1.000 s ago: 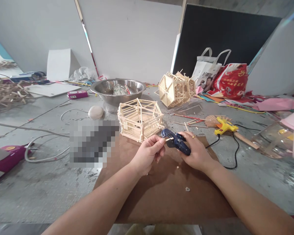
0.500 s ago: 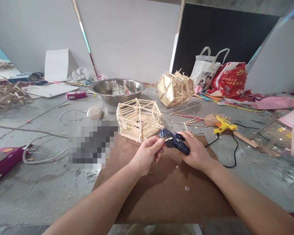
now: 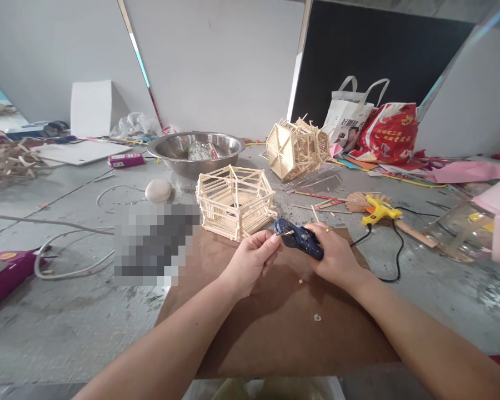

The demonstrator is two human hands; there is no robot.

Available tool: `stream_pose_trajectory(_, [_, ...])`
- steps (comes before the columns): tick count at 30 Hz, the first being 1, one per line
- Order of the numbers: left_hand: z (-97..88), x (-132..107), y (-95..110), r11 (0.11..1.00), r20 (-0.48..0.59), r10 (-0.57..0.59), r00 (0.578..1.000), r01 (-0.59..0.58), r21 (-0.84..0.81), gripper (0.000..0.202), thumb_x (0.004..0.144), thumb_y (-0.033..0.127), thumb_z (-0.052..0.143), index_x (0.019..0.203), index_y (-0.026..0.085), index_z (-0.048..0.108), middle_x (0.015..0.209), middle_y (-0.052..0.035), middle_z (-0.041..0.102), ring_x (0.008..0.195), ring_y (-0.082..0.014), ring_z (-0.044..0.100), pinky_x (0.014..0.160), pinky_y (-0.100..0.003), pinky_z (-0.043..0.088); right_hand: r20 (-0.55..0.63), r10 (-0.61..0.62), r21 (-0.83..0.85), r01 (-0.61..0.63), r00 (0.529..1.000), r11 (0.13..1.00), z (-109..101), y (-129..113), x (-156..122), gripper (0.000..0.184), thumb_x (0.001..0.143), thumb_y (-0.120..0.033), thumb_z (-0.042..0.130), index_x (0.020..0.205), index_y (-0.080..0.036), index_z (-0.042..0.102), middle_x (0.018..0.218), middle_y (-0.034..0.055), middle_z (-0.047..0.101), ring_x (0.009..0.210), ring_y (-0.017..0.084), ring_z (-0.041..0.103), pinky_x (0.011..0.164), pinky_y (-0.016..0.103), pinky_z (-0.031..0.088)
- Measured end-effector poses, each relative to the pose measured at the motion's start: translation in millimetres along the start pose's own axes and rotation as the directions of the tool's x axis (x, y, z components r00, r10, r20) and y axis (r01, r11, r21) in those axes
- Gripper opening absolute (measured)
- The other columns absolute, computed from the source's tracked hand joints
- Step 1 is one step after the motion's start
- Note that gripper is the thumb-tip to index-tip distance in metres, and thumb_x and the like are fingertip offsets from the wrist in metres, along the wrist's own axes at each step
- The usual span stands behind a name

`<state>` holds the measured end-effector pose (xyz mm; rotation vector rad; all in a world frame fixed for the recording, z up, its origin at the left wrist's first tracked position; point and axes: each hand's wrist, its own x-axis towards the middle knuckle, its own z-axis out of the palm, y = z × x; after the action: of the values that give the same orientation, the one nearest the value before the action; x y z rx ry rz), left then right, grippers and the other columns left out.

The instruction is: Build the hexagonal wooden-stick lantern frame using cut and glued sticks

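My right hand (image 3: 335, 253) is wrapped round the handles of a dark blue hand cutter (image 3: 302, 241), its jaws pointing left. A short thin wooden stick (image 3: 286, 233) lies across the cutter's jaws, pinched at its left end between the thumb and finger of my left hand (image 3: 256, 255). Just behind my left hand stands a six-sided open frame (image 3: 235, 205) of glued wooden sticks on the brown board (image 3: 250, 339). Two small pale scraps (image 3: 317, 318) lie on the board in front of my hands.
A yellow glue gun (image 3: 379, 211) with a black cord lies at the right, beside a clear bottle (image 3: 454, 236) with a pink lid. Behind are a steel basin (image 3: 195, 153), a second stick structure (image 3: 295, 147) and a red bag (image 3: 389, 133). A white cable (image 3: 73, 272) loops on the left.
The cutter's handles have been squeezed closer together in my right hand, and its jaws have closed on the stick. My left hand keeps its pinch. The view has shifted slightly.
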<state>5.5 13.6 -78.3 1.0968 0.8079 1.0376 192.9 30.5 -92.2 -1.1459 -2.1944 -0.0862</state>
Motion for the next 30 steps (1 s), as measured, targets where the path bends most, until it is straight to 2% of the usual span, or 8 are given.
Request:
stream_pose_trajectory(6, [4.2,-0.1,2.2,0.993,-0.025,0.035,0.999,-0.032,0.115,0.033,0.07,0.046,0.056,0.06,0.015,0.047,0.039,0.0083,0.031,0.035,-0.0031,0.025,0.037,-0.018,0.014,0.001,0.04,0.033,-0.04,0.999,0.999,4.5,0.9,-0.6,0.04,0.065,-0.013,0.047,0.104,-0.021,0.042,0.097,0.0079,0.058,0.092,0.023,0.056,0.077,0.038,0.044])
stream_pose_trajectory(10, [5.8,-1.2,2.7,0.98,-0.041,0.051,0.998,-0.042,0.194,0.036,0.069,0.05,0.053,0.061,0.015,0.049,0.039,0.0086,0.03,0.036,-0.003,0.024,0.038,-0.018,0.016,-0.017,0.08,0.041,-0.08,0.997,0.996,4.5,-0.5,-1.2,0.035,0.066,-0.017,0.049,0.1,-0.021,0.045,0.091,0.0071,0.061,0.084,0.022,0.058,0.072,0.036,0.045])
stream_pose_trajectory(15, [6.0,-2.9,0.7,0.96,-0.017,0.054,0.998,-0.048,0.275,0.036,0.072,0.05,0.05,0.063,0.015,0.049,0.042,0.0083,0.03,0.038,-0.0034,0.023,0.039,-0.019,0.017,-0.026,0.071,0.034,-0.07,0.997,0.997,1.2,-0.7,-0.6,0.029,0.067,-0.024,0.052,0.095,-0.02,0.047,0.086,0.0067,0.063,0.078,0.021,0.06,0.067,0.032,0.046])
stream_pose_trajectory(22, [6.7,-3.6,-1.6,0.936,-0.002,0.087,0.996,-0.081,0.342,0.036,0.074,0.049,0.047,0.064,0.015,0.048,0.044,0.0082,0.029,0.039,-0.0039,0.022,0.039,-0.018,0.017,0.068,0.129,0.02,-0.131,0.989,0.991,-1.1,-0.1,0.6,0.025,0.067,-0.026,0.051,0.091,-0.02,0.049,0.084,0.0062,0.063,0.078,0.022,0.06,0.067,0.033,0.045])
stream_pose_trajectory(30, [8.1,-4.3,-2.6,0.934,-0.022,0.057,0.998,-0.046,0.354,0.034,0.076,0.047,0.044,0.065,0.015,0.046,0.041,0.0091,0.031,0.036,-0.0031,0.025,0.038,-0.017,0.019,0.164,0.206,-0.014,-0.207,0.965,0.978,-4.0,-0.5,3.2,0.023,0.067,-0.028,0.051,0.089,-0.021,0.052,0.083,0.0043,0.064,0.079,0.021,0.06,0.068,0.031,0.043])
